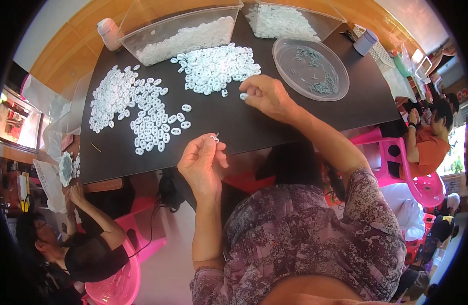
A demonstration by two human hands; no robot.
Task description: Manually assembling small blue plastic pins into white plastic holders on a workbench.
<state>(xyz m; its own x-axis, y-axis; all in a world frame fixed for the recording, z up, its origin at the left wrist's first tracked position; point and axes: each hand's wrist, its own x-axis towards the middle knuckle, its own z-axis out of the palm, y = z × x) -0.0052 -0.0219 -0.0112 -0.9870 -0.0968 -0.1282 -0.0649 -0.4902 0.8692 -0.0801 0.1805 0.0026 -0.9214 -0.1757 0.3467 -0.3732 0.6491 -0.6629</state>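
Over the front of the dark table, my left hand [202, 161] pinches a small white part with a thin grey pin [216, 135] standing up from it, between thumb and forefinger. My right hand [270, 96] is farther forward, its fingertips closed on a white oval plastic piece [243, 96]. Just beyond it lies a heap of white two-holed pieces [213, 68]. To the left spread more oval two-holed pieces [151, 119], piled denser at the far left [109, 99]. A round clear tray [341, 66] of small grey-green pins [320, 84] sits right of my right hand.
Two clear bins [142, 53] [325, 23] of white pieces stand at the back. A pink bottle [109, 34] is at back left, a grey-lidded container [366, 42] at back right. People sit at left [91, 254] and right [430, 142], with pink chairs [384, 157].
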